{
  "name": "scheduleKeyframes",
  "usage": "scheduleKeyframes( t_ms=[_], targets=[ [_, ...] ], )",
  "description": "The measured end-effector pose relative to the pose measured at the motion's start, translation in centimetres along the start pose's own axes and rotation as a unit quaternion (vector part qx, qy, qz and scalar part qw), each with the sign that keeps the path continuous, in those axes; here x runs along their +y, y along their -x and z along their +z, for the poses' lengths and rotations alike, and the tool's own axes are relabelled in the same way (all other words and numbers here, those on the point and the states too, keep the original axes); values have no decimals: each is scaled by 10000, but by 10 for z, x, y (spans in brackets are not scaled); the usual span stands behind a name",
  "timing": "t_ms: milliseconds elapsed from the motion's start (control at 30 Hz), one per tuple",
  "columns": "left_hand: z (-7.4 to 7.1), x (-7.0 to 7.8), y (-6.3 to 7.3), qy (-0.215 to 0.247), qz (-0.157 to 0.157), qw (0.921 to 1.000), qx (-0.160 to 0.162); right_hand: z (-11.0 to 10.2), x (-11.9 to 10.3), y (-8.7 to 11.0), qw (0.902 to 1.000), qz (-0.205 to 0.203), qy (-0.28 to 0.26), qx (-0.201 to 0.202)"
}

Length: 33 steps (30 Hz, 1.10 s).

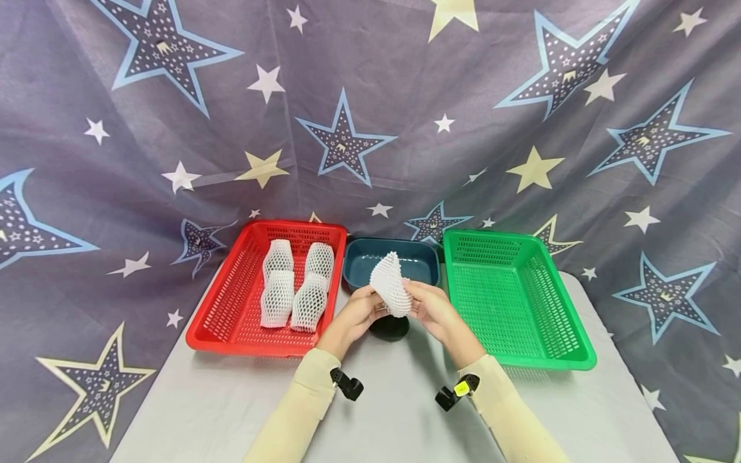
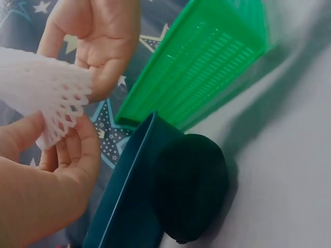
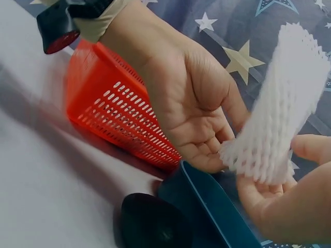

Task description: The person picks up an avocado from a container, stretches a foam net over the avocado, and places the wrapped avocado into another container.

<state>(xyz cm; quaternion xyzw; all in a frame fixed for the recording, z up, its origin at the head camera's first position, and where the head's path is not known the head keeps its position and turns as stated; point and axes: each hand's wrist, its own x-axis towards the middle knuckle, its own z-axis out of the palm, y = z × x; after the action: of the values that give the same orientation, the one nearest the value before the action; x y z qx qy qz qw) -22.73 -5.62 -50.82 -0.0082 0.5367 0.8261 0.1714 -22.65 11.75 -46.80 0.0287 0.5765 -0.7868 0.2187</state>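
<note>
A white foam net sleeve (image 1: 390, 286) is held up between both hands, over the front of the blue bin. My left hand (image 1: 356, 314) pinches its lower edge, thumb on one side and fingers on the other, as the left wrist view shows. From the other side my right hand (image 1: 433, 307) grips the sleeve with thumb and fingers near its lower end (image 3: 264, 165). The sleeve looks flattened and slightly twisted. Below the hands, a dark oval fruit resembling an avocado (image 2: 190, 186) lies on the table in front of the bin.
A red basket (image 1: 199, 337) on the left holds several pieces in white foam nets (image 1: 278, 299). The dark blue bin (image 1: 354, 265) stands in the middle, between it and a green basket (image 1: 492, 308) on the right. A star-patterned curtain (image 1: 370, 58) hangs behind the white table (image 1: 393, 411).
</note>
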Motion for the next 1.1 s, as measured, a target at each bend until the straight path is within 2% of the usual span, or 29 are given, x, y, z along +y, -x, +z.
scheduleKeyframes(
  t_ms=[100,167,333,400,467,567,733,933,1100],
  targets=[
    [1,0,2,-92,-1,10000,38,0,2,-2,10000,30,-13,-51],
    [1,1,2,21,-63,10000,-25,0,3,-2,10000,-51,60,-29],
    [1,2,4,289,-251,9991,-204,-3,10,-3,9987,-351,188,311],
    [0,1,5,250,-285,9992,-117,-5,15,-4,9974,-421,170,553],
    [0,-1,5,114,-272,9995,78,-7,20,-6,9956,-454,124,815],
    [0,-5,4,-101,-243,9978,609,-10,30,-8,9913,-440,98,1239],
    [0,-11,5,-666,-244,9878,1385,-13,41,-7,9849,-464,224,1652],
    [2,-15,4,-1290,-252,9754,1772,-15,50,-7,9770,-553,637,1961],
    [8,-22,-1,-1773,23,9609,2125,-15,57,-10,9666,-576,883,2337]
  ],
)
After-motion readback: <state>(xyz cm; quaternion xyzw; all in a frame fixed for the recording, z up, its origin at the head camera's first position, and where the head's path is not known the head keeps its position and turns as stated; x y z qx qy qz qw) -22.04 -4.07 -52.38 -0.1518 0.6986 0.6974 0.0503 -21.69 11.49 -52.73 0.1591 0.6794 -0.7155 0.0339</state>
